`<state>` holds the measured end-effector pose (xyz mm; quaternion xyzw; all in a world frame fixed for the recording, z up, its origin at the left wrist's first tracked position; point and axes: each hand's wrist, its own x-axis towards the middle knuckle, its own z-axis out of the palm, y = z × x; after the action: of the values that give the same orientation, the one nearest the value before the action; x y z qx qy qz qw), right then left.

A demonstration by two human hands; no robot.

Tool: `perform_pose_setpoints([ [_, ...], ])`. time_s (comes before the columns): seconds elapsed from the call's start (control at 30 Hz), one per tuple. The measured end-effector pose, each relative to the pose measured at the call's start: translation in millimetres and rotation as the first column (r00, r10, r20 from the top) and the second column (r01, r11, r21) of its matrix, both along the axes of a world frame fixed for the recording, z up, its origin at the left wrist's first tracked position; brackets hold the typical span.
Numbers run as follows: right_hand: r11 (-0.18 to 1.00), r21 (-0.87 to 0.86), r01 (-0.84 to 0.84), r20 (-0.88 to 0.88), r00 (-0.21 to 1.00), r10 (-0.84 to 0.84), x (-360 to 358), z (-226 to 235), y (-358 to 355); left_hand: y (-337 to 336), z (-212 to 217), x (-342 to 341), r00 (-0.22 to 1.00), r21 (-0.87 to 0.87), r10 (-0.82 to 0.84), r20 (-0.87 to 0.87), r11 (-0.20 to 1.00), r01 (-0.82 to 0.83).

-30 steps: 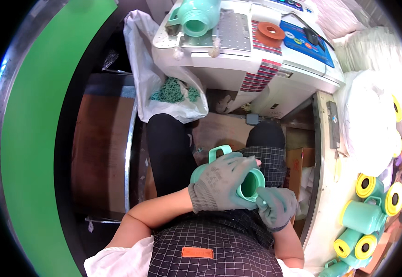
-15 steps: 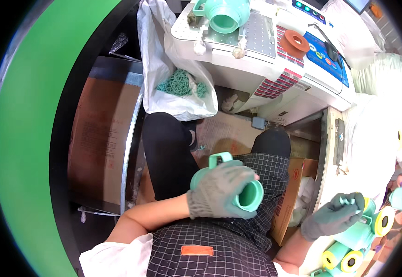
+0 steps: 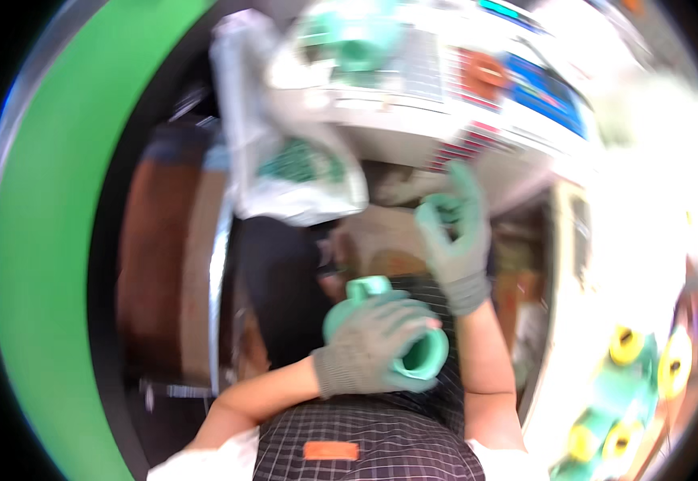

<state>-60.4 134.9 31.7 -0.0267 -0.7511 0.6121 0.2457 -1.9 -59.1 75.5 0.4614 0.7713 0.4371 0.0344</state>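
The left hand point(image 3: 373, 341), in a grey knitted glove, is clenched around a large mint-green pipe fitting point(image 3: 401, 345) and holds it low over the lap, its open round mouth facing right. That grip matches the earlier frames: same fitting, same place against the checked apron point(image 3: 365, 437).

The right hand point(image 3: 457, 232) is what has changed. Half a second ago it was far out to the right of the held fitting, closing on a small green piece among the yellow-capped fittings point(image 3: 629, 385). Now it is raised above and just right of the left grip, fingers curled on a small green fitting point(image 3: 437, 212); blur hides how firmly it pinches. So a second part appears to have been fetched and brought near the first, though the two are apart.

Above the right hand sits the white machine on the worktop point(image 3: 445, 120), and up-left of the left hand hangs a plastic bag point(image 3: 285, 176) with green pieces. The whole view is smeared.
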Motion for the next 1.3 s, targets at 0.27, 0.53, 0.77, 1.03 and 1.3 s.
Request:
perform_pose_setpoints([
  [0.27, 0.815, 0.274, 0.511, 0.099, 0.828, -0.552, 199.8, -1.5, 117.6, 21.1, 8.6, -62.5, 0.828, 0.153, -0.195, 0.525, 0.979, 0.134],
  [0.53, 0.342, 0.405, 0.848, -0.148, 0.43, -0.891, 270.0, 53.2, 207.8, 62.1, -2.4, -42.1, 0.945, -0.125, -0.246, 0.215, 0.953, 0.277],
  [0.77, 0.018, 0.958, 0.287, -0.043, 0.205, -0.978, 225.2, 118.9, 326.8, 68.6, -6.1, -36.7, 0.948, -0.146, -0.18, 0.263, 0.964, 0.224],
  [1.03, 0.012, 0.852, 0.524, -0.191, 0.332, -0.924, 237.1, 70.9, 359.4, 77.0, -12.6, -44.8, 0.95, -0.15, -0.294, -0.106, 0.949, 0.277],
  [1.3, 0.867, -0.474, 0.156, 0.268, 0.963, -0.027, 169.1, 48.8, 138.7, 69.5, -22.5, -20.1, 0.995, 0.029, -0.096, -0.002, 0.995, 0.096],
])
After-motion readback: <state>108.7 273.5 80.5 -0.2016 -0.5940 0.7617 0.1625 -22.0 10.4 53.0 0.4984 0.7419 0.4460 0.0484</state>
